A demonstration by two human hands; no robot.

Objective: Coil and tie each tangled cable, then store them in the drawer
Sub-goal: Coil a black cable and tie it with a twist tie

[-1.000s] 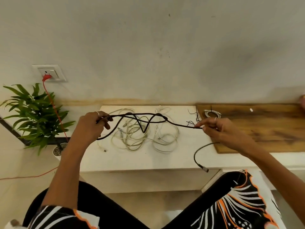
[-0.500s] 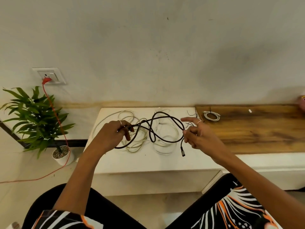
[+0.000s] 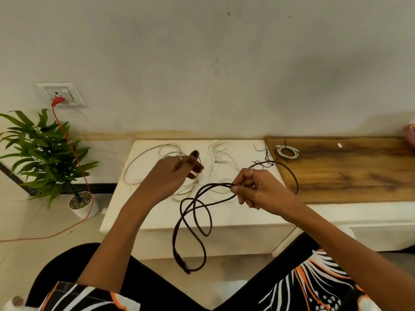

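I am in the coiling step with the black cable [image 3: 193,221]. My right hand [image 3: 258,189] pinches several strands of it together between thumb and fingers, in front of the white bench [image 3: 157,212], and the loops hang down from this grip past the front edge of the bench, toward my knees. One more strand goes up and round behind my right hand, over the place where the white bench meets the wooden top [image 3: 350,171].

My left hand [image 3: 173,173] is above the pile of white cables [image 3: 179,167]. It is blurred, the fingers look loosely spread and I see nothing held in them.

The loops are uneven, so I judge the coil is not finished. The next move, I think, needs the left hand to catch the hanging loops and lay them to one size, then a tie. The thin black ties [image 3: 262,153] lie near the back right corner of the white bench.

One small white coil [image 3: 287,151] lies tied at the back left corner of the wooden top. I cannot see an open drawer.

Left of the bench a potted plant [image 3: 42,153] stands on the floor, and an orange cord [image 3: 74,158] runs from the wall socket [image 3: 60,94] down behind it.
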